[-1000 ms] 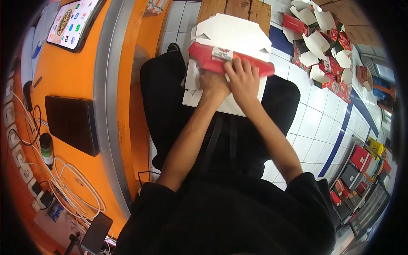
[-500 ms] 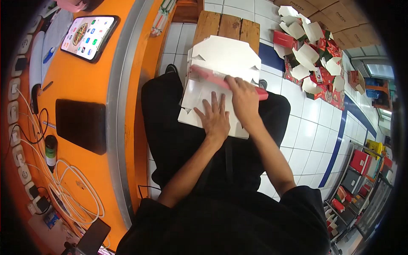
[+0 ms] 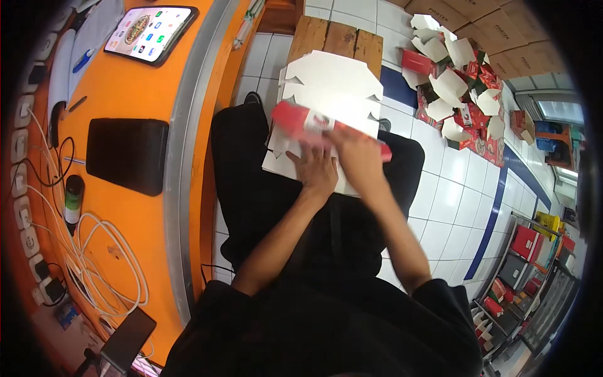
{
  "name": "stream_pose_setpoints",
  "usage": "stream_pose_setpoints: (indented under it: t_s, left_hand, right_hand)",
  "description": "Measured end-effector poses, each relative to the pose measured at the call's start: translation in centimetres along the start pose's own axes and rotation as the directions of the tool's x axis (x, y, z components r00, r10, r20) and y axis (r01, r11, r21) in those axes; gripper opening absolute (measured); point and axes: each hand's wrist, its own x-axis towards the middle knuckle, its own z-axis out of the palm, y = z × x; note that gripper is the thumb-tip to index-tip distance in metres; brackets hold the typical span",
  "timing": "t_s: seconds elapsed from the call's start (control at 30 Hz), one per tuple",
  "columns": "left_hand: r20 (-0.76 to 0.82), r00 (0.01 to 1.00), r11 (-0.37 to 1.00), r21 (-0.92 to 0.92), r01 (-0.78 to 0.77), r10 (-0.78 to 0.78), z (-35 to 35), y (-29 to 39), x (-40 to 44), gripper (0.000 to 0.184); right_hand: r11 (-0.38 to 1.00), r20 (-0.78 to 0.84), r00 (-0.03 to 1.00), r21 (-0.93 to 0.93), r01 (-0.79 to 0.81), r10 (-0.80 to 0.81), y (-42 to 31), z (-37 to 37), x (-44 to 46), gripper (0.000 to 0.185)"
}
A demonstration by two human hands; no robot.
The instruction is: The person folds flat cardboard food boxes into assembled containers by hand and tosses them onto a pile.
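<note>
A stack of white cardboard sheets with cut notches (image 3: pixel 333 81) lies across my lap and the end of a wooden bench. Over it a red cardboard flap with a white label (image 3: pixel 320 123) stands raised at a slant, blurred by motion. My right hand (image 3: pixel 357 154) is wrapped on the flap's right part, fingers closed. Lower left of it, my left hand (image 3: pixel 316 171) rests on the white cardboard with its fingers spread, the fingertips just under the flap's edge.
An orange table (image 3: pixel 135 251) on the left carries a phone (image 3: pixel 149 32), a black box-like device (image 3: pixel 127 154), a small bottle (image 3: pixel 73 200) and white cables. Folded red-and-white boxes (image 3: pixel 458 88) pile up at the upper right, near brown cartons (image 3: pixel 496 34). A shelf (image 3: pixel 518 264) stands lower right.
The red flap was pressed level a second ago, then thin and edge-on; now its labelled face shows. My left hand has come out from beneath it and lies spread on the cardboard.
</note>
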Motion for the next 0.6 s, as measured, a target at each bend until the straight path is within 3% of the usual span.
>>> stream_pose_setpoints:
  t_s: [0.03,0.07,0.13,0.17,0.23,0.27,0.3,0.33,0.4,0.47,0.53,0.6]
  left_hand:
    - [-0.026,1.000,1.000,-0.018,0.000,-0.001,-1.5,0.1,-0.2,0.073]
    - [-0.044,0.999,1.000,0.011,-0.002,0.003,-0.7,-0.1,0.0,0.080]
    - [0.020,1.000,0.997,-0.075,0.010,-0.008,-2.9,-0.2,0.4,0.082]
    - [0.013,1.000,0.998,-0.068,-0.007,0.008,-3.2,-0.6,0.7,0.082]
    - [0.017,0.997,0.955,-0.286,0.071,-0.069,-3.8,-2.1,1.5,0.086]
    - [0.008,0.998,0.957,-0.285,0.058,-0.058,-4.0,-2.9,1.4,0.086]
    - [-0.099,0.983,0.975,-0.180,0.132,-0.152,-4.3,-3.8,1.2,0.090]
    - [-0.214,0.948,0.971,-0.087,0.223,-0.237,-4.5,-4.9,1.3,0.094]
    - [-0.198,0.897,0.900,-0.277,0.336,-0.395,-3.1,-7.7,1.7,0.101]
    - [-0.150,0.907,0.890,-0.309,0.335,-0.393,-2.8,-8.7,1.6,0.102]
    - [-0.083,0.932,0.904,-0.287,0.317,-0.353,-2.6,-8.8,1.5,0.101]
    - [-0.140,0.932,0.920,-0.262,0.291,-0.335,-2.3,-8.4,1.1,0.096]
  right_hand:
    - [0.999,-0.007,0.999,0.024,-0.039,0.039,1.8,-0.8,2.1,0.027]
    - [0.994,0.099,0.990,-0.046,-0.100,0.104,2.9,-2.9,4.7,0.022]
    - [0.999,-0.076,0.997,-0.039,-0.018,0.015,5.3,-2.9,8.2,0.020]
    - [0.995,-0.014,0.997,-0.072,-0.075,0.074,5.1,-3.2,9.6,0.026]
    - [0.984,0.041,0.989,-0.114,-0.136,0.141,4.5,-3.3,10.3,0.033]
    - [0.985,-0.274,0.957,-0.116,-0.128,0.092,4.5,-2.4,9.8,0.044]
    - [0.985,-0.563,0.826,-0.125,-0.116,0.026,4.5,-1.3,9.4,0.056]
    - [0.984,-0.573,0.820,-0.132,-0.116,0.020,4.9,-0.3,8.5,0.056]
    - [0.862,-0.434,0.747,0.311,-0.400,0.504,5.9,2.5,4.4,0.084]
    - [0.681,-0.152,0.665,0.232,-0.695,0.731,5.8,6.3,-0.4,0.086]
    - [0.531,0.129,0.598,0.340,-0.776,0.791,4.7,7.4,-3.3,0.087]
    - [0.545,0.068,0.610,0.380,-0.747,0.789,3.7,8.4,-4.6,0.084]
